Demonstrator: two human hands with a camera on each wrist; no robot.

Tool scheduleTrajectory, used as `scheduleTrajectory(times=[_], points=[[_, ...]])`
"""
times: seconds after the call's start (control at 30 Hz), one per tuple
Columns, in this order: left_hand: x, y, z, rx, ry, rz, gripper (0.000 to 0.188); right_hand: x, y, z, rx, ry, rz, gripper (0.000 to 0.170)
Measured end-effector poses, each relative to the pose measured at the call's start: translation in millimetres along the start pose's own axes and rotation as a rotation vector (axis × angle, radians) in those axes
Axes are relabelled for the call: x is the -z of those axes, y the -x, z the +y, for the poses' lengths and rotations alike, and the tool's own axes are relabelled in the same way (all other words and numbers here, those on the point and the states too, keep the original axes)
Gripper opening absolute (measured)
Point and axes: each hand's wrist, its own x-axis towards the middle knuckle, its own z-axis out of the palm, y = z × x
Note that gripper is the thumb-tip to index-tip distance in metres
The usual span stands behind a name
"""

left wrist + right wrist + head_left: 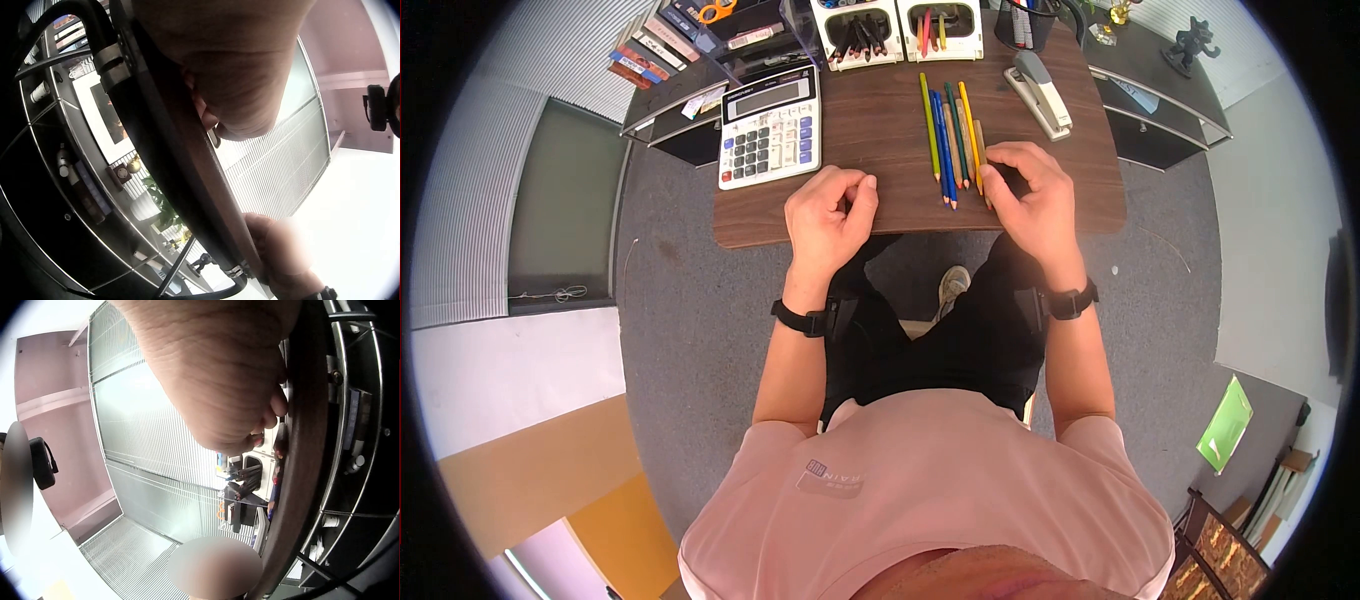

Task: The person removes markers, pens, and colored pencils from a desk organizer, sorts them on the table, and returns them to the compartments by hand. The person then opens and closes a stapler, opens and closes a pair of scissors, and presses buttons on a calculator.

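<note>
Several colored pencils lie side by side on the brown desk, tips toward the person. Among them are a light green pencil, blue ones, a dark green pencil, a yellow pencil and, at the right end, an ochre pencil. My right hand is beside this row, thumb and index fingertips right at the ochre pencil's right side. Loosely curled near the front edge, my left hand holds nothing. In both wrist views the hand's underside hides most of the fingers.
A calculator lies left of the pencils, a grey stapler to the right. Behind stand two white holders, one with dark pencils, the other with a few colored pencils. A black mesh cup with pens is at back right.
</note>
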Motion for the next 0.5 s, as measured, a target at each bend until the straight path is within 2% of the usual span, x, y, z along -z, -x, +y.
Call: scheduleTrajectory(times=[0.5], points=[[-0.3, -0.3, 0.0, 0.012, -0.013, -0.005, 0.012, -0.3, 0.4, 3.0, 0.007, -0.022, 0.0, 0.016]])
